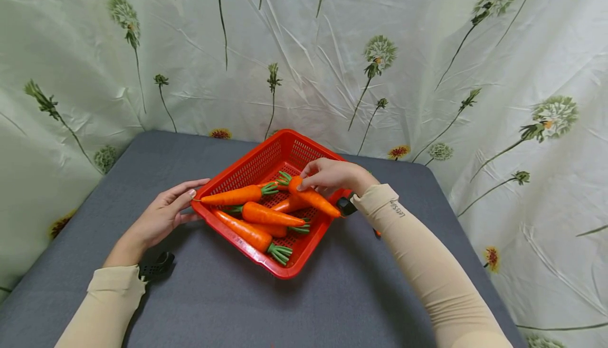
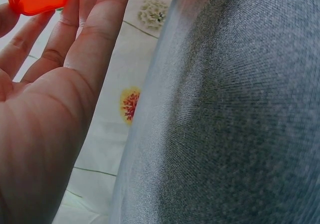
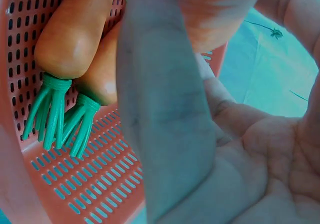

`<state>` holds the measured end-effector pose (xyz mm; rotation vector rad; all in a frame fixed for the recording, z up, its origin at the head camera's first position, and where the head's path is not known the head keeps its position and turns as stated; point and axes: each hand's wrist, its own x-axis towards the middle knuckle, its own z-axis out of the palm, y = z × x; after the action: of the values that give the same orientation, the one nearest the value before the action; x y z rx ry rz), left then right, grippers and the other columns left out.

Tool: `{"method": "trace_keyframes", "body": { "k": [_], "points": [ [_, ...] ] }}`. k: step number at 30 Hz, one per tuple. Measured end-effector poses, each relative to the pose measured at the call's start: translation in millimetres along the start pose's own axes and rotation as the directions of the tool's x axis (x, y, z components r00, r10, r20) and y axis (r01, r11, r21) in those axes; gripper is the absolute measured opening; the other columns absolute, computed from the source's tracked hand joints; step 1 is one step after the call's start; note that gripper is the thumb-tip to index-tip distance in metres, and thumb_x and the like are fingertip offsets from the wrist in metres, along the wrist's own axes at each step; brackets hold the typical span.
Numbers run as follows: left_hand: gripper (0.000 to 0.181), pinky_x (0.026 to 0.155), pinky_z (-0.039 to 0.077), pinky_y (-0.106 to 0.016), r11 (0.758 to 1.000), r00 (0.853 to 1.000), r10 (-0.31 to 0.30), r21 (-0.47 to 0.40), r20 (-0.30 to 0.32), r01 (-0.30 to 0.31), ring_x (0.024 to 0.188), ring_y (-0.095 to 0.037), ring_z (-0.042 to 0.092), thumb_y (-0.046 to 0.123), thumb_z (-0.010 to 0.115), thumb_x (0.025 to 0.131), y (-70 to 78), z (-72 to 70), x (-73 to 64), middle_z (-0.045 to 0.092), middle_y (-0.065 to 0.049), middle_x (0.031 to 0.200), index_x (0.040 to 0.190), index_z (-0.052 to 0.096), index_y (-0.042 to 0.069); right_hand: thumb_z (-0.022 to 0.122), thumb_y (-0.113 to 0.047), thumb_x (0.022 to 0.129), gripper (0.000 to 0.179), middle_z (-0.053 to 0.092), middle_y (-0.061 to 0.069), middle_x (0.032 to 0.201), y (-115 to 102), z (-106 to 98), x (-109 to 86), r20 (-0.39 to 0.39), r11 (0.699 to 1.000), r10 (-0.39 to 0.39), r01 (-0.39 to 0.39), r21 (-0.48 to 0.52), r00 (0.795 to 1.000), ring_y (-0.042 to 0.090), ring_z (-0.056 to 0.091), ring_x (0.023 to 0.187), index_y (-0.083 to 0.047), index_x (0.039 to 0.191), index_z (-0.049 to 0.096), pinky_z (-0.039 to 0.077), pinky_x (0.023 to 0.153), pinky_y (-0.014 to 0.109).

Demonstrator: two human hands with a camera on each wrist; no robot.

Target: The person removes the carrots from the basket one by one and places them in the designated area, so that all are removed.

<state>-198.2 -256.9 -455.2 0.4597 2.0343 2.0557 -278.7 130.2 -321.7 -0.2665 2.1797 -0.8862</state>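
Note:
A red plastic basket (image 1: 304, 271) with slotted walls stands at an angle on the table, holding several orange carrots with green stem stubs. My left hand (image 1: 163, 213) grips its left corner, thumb at the rim and fingers along the outside. In the left wrist view, the fingers (image 2: 97, 39) reach up to the basket's red edge (image 2: 37, 4). Over the basket's right part, my right hand (image 1: 332, 174) pinches a carrot (image 1: 318, 204) near its thick end, its tip pointing toward the right rim. Below it lie other carrots (image 1: 271, 215), two seen close in the right wrist view (image 3: 70, 44).
The basket rests on a grey cloth-covered table (image 1: 214, 306). A pale curtain (image 1: 313, 73) printed with dandelions hangs behind and at both sides. A small orange bit (image 1: 377, 233) shows beside the right sleeve, mostly hidden. Black straps with devices (image 1: 159, 265) sit on the wrists.

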Motion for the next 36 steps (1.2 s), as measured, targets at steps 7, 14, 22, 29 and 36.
{"method": "trace_keyframes", "body": {
  "k": [7, 14, 22, 29, 36],
  "points": [
    [0.049, 0.086, 0.06, -0.03, 1.0, 1.0, -0.01, 0.011, -0.005, 0.011, 0.122, 0.001, 0.06, 0.027, 0.041, 0.109, 1.5, 0.9, -0.2, 0.051, 0.014, 0.144, 0.154, 0.037, 0.007, 0.074, -0.031, 0.089, 0.043, 0.061, 0.002, 0.095, 3.3, 0.2, -0.6, -0.056, 0.999, -0.03, 0.032, 0.037, 0.998, 0.016, 0.059, 0.077, -0.011, 0.124, 0.056, 0.058, 0.071, 0.029],
    [0.049, 0.086, 0.06, -0.03, 1.0, 1.0, -0.004, 0.005, -0.004, 0.004, 0.121, -0.001, 0.061, 0.026, 0.041, 0.11, 0.2, 1.3, 0.8, 0.05, 0.013, 0.145, 0.154, 0.037, 0.007, 0.074, -0.032, 0.09, 0.043, 0.062, 0.004, 0.103, 12.3, 2.2, 2.8, -0.115, 0.993, -0.059, 0.069, 0.092, 0.992, 0.016, 0.058, 0.077, -0.012, 0.124, 0.055, 0.06, 0.076, 0.034],
    [0.049, 0.086, 0.06, -0.029, 1.0, 1.0, -0.005, 0.006, -0.005, 0.005, 0.122, 0.002, 0.059, 0.027, 0.041, 0.109, 0.9, 0.9, 0.4, 0.051, 0.014, 0.144, 0.154, 0.037, 0.007, 0.073, -0.03, 0.092, 0.047, 0.061, 0.003, 0.101, 20.9, 4.1, 2.2, -0.175, 0.976, -0.062, 0.096, 0.194, 0.983, 0.019, 0.053, 0.078, -0.013, 0.129, 0.051, 0.057, 0.08, 0.042],
    [0.049, 0.087, 0.059, -0.028, 1.0, 1.0, 0.005, 0.001, 0.011, -0.005, 0.124, 0.002, 0.058, 0.026, 0.04, 0.11, 1.1, 0.4, -0.4, 0.05, 0.015, 0.145, 0.155, 0.037, 0.008, 0.072, -0.029, 0.094, 0.049, 0.061, 0.003, 0.101, 28.4, 3.4, -0.3, -0.199, 0.955, -0.087, 0.139, 0.261, 0.976, 0.016, 0.05, 0.074, -0.011, 0.133, 0.049, 0.054, 0.071, 0.032],
    [0.049, 0.087, 0.06, -0.029, 1.0, 1.0, -0.007, 0.011, -0.011, 0.007, 0.123, 0.002, 0.059, 0.027, 0.041, 0.109, 1.8, 2.1, -0.1, 0.05, 0.013, 0.145, 0.154, 0.037, 0.007, 0.071, -0.026, 0.094, 0.047, 0.059, 0.003, 0.098, 32.6, 3.0, -2.8, -0.218, 0.938, -0.097, 0.162, 0.307, 0.971, 0.017, 0.046, 0.073, -0.011, 0.133, 0.049, 0.051, 0.071, 0.032]
  ]
}}
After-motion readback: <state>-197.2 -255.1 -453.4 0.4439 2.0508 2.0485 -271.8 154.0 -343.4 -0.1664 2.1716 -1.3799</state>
